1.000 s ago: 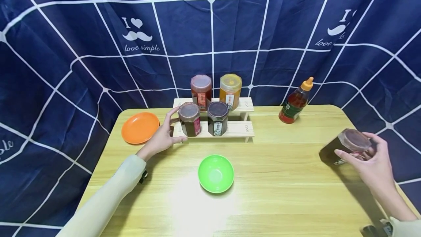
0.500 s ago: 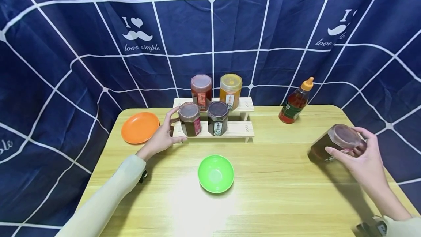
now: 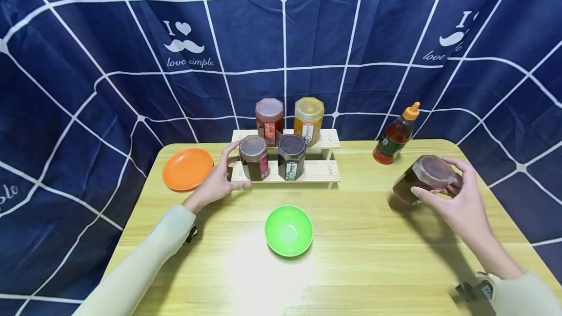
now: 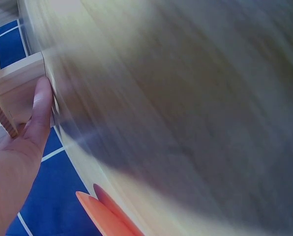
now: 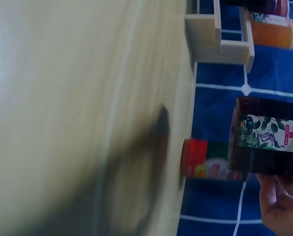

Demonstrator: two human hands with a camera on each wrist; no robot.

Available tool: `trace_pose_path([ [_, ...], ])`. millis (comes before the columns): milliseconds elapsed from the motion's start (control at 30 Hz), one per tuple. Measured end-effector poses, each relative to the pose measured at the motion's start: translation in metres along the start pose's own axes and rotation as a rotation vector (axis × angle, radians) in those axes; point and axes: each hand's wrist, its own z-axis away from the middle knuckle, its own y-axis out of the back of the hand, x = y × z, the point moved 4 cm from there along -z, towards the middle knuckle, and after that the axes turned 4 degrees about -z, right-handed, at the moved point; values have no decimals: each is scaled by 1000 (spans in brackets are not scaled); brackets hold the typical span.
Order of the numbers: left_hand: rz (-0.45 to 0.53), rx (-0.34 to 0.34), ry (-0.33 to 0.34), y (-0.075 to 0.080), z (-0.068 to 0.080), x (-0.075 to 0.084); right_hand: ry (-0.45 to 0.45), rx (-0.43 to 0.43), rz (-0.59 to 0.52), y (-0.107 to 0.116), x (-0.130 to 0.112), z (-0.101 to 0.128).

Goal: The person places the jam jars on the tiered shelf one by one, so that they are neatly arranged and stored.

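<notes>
Right hand (image 3: 461, 199) grips a dark, faceted glass jar (image 3: 421, 179) by its lid, held tilted above the counter (image 3: 373, 257) near the right edge; the jar's floral label reads clearly only in the right wrist view. Left hand (image 3: 217, 179) clasps the left end of a stepped, pale wooden rack (image 3: 318, 172), thumb along its front. Both wrist views are blurred. The counter is light wood grain; a navy grid-pattern cloth (image 3: 88, 62) hangs behind.
</notes>
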Motion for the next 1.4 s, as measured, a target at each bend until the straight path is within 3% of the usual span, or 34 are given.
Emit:
trace_pose_path([
  [133,3,1,2,0,0,-1,19,-21,54,-17,-7,-6],
  [467,28,3,6,0,-1,-2,123,-106,31,-59,-28,-19],
  [1033,23,6,1,2,0,2,160,-216,-67,-123,-45,-38],
  [1400,29,1,-7,-1,0,0,138,-275,-76,-153,-45,-43],
])
